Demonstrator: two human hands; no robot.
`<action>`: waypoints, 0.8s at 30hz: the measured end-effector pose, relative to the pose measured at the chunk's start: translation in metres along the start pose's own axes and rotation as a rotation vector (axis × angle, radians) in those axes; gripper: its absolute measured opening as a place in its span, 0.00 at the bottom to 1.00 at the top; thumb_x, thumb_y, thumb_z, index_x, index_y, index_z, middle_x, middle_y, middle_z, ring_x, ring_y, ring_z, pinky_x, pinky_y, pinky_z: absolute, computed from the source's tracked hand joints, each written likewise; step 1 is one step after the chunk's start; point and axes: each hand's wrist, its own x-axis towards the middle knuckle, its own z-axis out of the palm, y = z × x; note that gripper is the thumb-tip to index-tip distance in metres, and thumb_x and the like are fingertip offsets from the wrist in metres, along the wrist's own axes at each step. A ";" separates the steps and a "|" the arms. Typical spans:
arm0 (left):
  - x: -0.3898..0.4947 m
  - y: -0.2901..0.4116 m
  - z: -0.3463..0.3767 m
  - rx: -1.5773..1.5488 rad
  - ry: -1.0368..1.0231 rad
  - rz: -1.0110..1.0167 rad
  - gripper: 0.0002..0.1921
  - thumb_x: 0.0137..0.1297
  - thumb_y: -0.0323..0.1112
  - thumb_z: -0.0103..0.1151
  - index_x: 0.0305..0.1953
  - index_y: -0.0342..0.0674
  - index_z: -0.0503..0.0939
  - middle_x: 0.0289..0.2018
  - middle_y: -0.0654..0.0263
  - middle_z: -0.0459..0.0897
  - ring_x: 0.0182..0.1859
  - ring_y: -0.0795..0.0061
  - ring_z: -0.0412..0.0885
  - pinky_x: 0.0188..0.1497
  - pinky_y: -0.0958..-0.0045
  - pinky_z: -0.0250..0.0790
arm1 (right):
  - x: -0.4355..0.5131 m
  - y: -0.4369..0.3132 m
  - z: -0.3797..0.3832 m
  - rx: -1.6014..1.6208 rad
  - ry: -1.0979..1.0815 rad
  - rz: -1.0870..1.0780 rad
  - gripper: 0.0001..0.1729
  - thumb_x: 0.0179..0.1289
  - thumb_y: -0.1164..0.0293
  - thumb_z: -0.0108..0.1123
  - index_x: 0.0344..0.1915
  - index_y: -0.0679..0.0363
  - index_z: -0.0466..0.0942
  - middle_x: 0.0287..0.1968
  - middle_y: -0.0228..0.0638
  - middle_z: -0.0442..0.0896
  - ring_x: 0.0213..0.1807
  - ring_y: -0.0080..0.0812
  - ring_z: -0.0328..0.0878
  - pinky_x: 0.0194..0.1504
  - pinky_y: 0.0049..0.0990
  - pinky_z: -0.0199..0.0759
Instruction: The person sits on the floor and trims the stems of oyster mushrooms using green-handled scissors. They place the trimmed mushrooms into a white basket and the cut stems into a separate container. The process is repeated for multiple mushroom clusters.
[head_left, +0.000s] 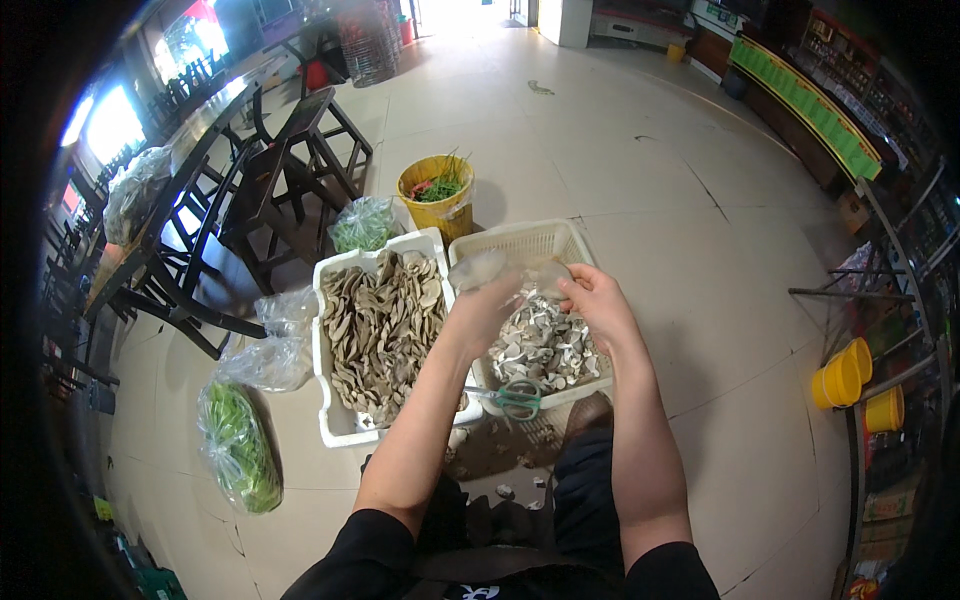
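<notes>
My left hand (489, 306), blurred by motion, is over the cream plastic basket (592, 244) with a pale oyster mushroom (478, 268) at its fingers. Between the thumb and fingers of my right hand (600, 300) is another greyish mushroom piece (551, 279). Torn mushroom pieces (544, 341) lie in the basket below both hands. To the left, a white foam box (324, 409) holds a thick heap of whole oyster mushrooms (382, 322). Scissors with green handles (519, 400) rest across the basket's near rim, their blades toward the foam box.
Behind the boxes stands a yellow bucket (442, 217) with green scraps. Bagged greens (364, 223), clear plastic bags (274, 360) and a bag of leafy vegetables (240, 446) lie left. Wooden stools (259, 187) stand beyond. Yellow buckets (836, 382) hang by a rack at right.
</notes>
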 end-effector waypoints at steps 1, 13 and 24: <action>-0.001 0.002 0.001 0.000 -0.012 -0.020 0.16 0.62 0.31 0.64 0.51 0.40 0.78 0.46 0.71 0.81 0.47 0.79 0.75 0.49 0.72 0.66 | 0.001 0.001 0.000 0.001 -0.016 -0.016 0.11 0.64 0.76 0.56 0.47 0.65 0.76 0.39 0.31 0.82 0.35 0.19 0.74 0.39 0.19 0.68; -0.015 0.013 0.005 0.547 0.003 -0.080 0.20 0.60 0.36 0.64 0.51 0.35 0.74 0.46 0.64 0.79 0.48 0.75 0.74 0.49 0.73 0.67 | 0.005 0.006 0.013 -0.116 0.078 -0.212 0.16 0.64 0.72 0.60 0.50 0.66 0.76 0.41 0.34 0.81 0.43 0.22 0.75 0.45 0.23 0.70; -0.028 0.018 0.013 0.221 -0.183 0.000 0.24 0.64 0.31 0.61 0.60 0.38 0.69 0.47 0.67 0.78 0.48 0.78 0.76 0.54 0.74 0.68 | 0.003 0.006 0.023 0.128 0.018 -0.028 0.16 0.58 0.76 0.64 0.45 0.64 0.73 0.38 0.33 0.79 0.38 0.23 0.75 0.39 0.22 0.71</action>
